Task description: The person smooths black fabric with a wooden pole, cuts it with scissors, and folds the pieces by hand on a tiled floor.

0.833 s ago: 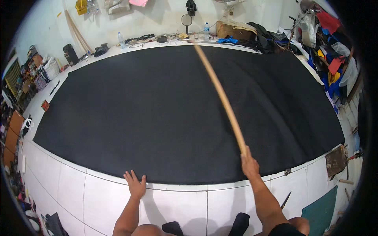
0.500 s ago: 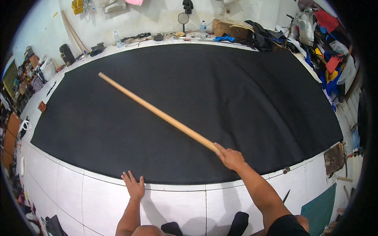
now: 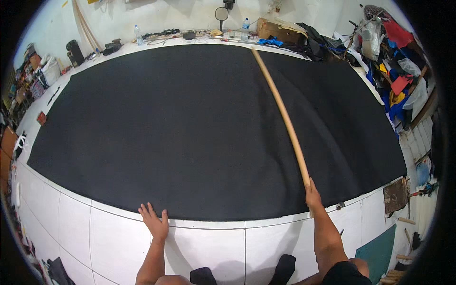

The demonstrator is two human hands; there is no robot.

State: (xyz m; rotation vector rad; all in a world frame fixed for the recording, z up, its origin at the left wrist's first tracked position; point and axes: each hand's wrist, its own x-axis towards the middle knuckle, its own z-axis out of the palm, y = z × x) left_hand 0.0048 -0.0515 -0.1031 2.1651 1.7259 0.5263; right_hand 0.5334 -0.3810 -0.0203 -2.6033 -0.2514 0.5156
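A large sheet of black fabric (image 3: pixel 166 128) lies spread over the white tiled floor, flat on the left and rippled with soft folds on the right. My right hand (image 3: pixel 312 195) is closed round the near end of a long, pale wooden pole (image 3: pixel 286 116). The pole reaches away across the folded part, its far tip near the fabric's back edge. At the near edge, my left hand (image 3: pixel 154 222) rests with fingers spread, the fingertips on the cloth and the palm over the tiles. Nothing is in that hand.
Along the back wall stand a round mirror (image 3: pixel 222 14), water bottles (image 3: pixel 245 29) and a cardboard box (image 3: pixel 281 31). Heaped plastic and cloth (image 3: pixel 399 71) fill the right side. A green mat (image 3: pixel 376 254) and a brown board (image 3: pixel 396 196) lie at the near right.
The pole has swung from pointing far left to pointing nearly straight away, over the folds. My right hand has moved right with it. My left hand stays at the near edge.
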